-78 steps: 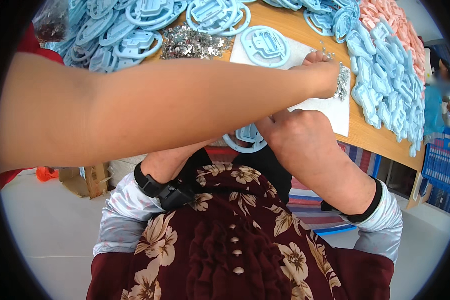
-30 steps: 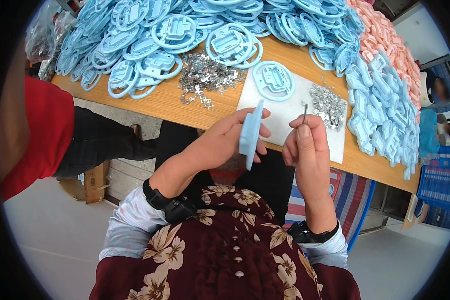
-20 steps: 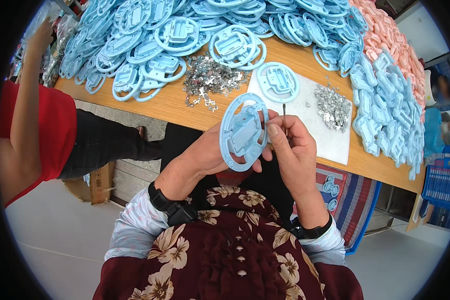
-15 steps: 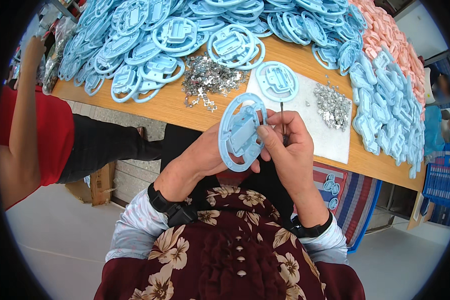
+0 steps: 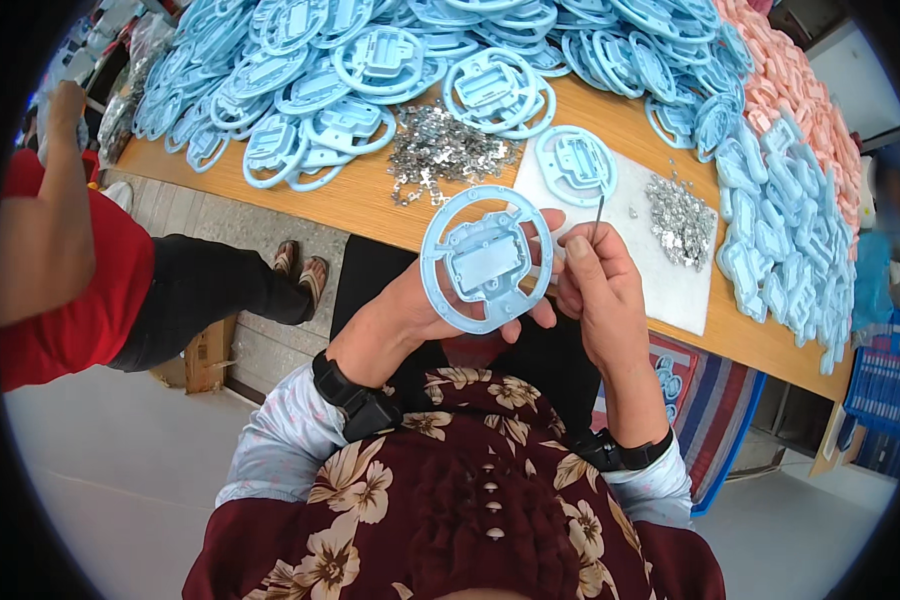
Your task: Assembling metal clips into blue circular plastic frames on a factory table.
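A light-blue plastic toy steering wheel (image 5: 486, 262) is held up by its left side, my left hand (image 5: 412, 302) closed around it. The inner side, with its raised ribs and posts, faces up toward me. Just to its right, my right hand (image 5: 602, 280) pinches a thin dark tool (image 5: 598, 222) whose tip points up and away. Its lower part is hidden by my fingers, so I cannot tell its exact kind. Beyond the tip, a second blue steering wheel (image 5: 576, 165) lies on a white foam sheet (image 5: 670, 308).
Small flat metal pieces (image 5: 435, 155) lie heaped at the sheet's left; small shiny pieces (image 5: 682, 222) sit on its right part. Blue wheels (image 5: 380, 60) pile up behind. Blue handle-shaped parts (image 5: 770, 215) and pink parts (image 5: 800, 90) cover the right. At left stands a person in red (image 5: 80, 270).
The steering wheel has turned from edge-on to show its inner face more fully. My right hand has moved slightly right, away from the wheel, with the tool. The person at left has shifted.
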